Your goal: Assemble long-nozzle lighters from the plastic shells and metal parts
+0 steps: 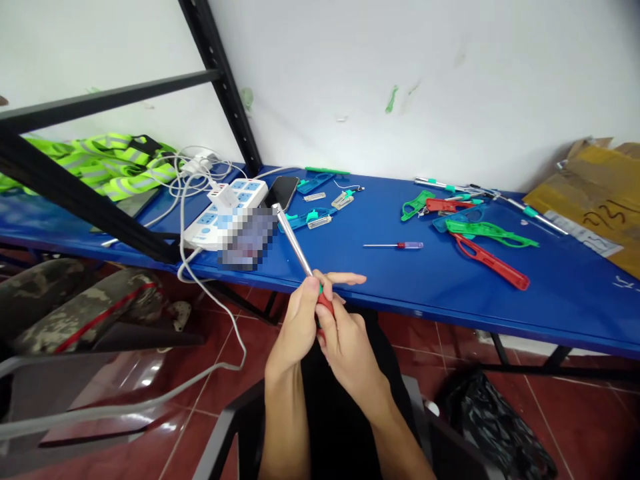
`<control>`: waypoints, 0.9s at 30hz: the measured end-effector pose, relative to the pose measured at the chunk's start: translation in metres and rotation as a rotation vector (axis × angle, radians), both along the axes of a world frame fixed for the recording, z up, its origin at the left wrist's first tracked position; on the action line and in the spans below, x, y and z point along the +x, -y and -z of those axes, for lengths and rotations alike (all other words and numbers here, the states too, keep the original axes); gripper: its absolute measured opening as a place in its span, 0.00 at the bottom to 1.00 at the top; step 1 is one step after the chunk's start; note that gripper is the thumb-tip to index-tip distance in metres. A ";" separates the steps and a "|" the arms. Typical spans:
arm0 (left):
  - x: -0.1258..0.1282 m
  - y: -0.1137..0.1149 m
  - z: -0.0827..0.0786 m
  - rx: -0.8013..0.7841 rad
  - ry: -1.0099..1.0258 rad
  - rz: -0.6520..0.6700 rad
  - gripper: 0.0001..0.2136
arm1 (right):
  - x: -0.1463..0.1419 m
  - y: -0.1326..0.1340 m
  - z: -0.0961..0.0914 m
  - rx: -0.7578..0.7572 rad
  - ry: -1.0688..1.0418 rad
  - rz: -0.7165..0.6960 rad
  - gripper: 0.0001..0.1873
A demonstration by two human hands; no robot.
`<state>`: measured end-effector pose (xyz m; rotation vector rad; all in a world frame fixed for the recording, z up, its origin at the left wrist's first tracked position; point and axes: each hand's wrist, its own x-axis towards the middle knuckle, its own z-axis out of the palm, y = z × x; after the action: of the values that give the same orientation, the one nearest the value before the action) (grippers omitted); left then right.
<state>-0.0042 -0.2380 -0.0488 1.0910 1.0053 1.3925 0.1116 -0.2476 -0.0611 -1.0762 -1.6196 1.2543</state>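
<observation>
Both my hands meet at the front edge of the blue table, closed round a long-nosed lighter (294, 241). Its silver tube points up and to the left, and its red handle is mostly hidden by my fingers. My left hand (294, 330) grips it from the left, thumb near the base of the tube. My right hand (354, 343) wraps the handle from the right; one finger extends rightward. Beyond them lies a small screwdriver (400, 245) with a purple handle. Farther right are a green handle shell (487, 232), a red handle shell (493, 263) and several silver tubes.
Blue shells and small metal-and-plastic parts (320, 221) lie left of the screwdriver. A white power strip (200, 230), cables, a phone (285, 192) and a pixelated object (247, 240) are near the black rack post (233, 100). A cardboard box (595, 200) stands right. Someone's camouflage-clad legs (100, 307) show left.
</observation>
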 end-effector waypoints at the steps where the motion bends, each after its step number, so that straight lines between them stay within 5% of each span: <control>1: 0.002 0.001 0.001 -0.006 0.037 0.021 0.28 | 0.004 -0.003 -0.004 -0.016 -0.026 -0.027 0.25; 6: 0.007 0.003 0.018 0.126 0.214 0.143 0.38 | 0.018 -0.016 -0.017 -0.385 -0.321 -0.384 0.31; 9: 0.008 0.002 0.024 0.138 0.199 0.135 0.32 | 0.016 -0.020 -0.013 -0.497 -0.413 -0.409 0.36; 17: -0.001 0.002 0.006 0.217 0.416 -0.160 0.13 | 0.024 -0.009 -0.004 -0.208 -0.313 -0.286 0.28; 20: 0.000 0.011 0.005 0.188 0.373 -0.060 0.13 | 0.022 -0.002 -0.003 -0.151 -0.277 -0.234 0.22; 23: 0.015 0.019 0.007 0.125 0.267 0.064 0.16 | 0.017 0.002 0.000 -0.120 -0.273 -0.133 0.29; 27: 0.029 0.017 0.003 0.161 0.356 -0.139 0.12 | 0.024 0.004 0.004 0.026 -0.034 -0.074 0.27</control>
<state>0.0248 -0.2545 -0.0519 0.8576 0.7300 1.7323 0.1353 -0.2515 -0.0656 -0.9819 -1.6594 1.2889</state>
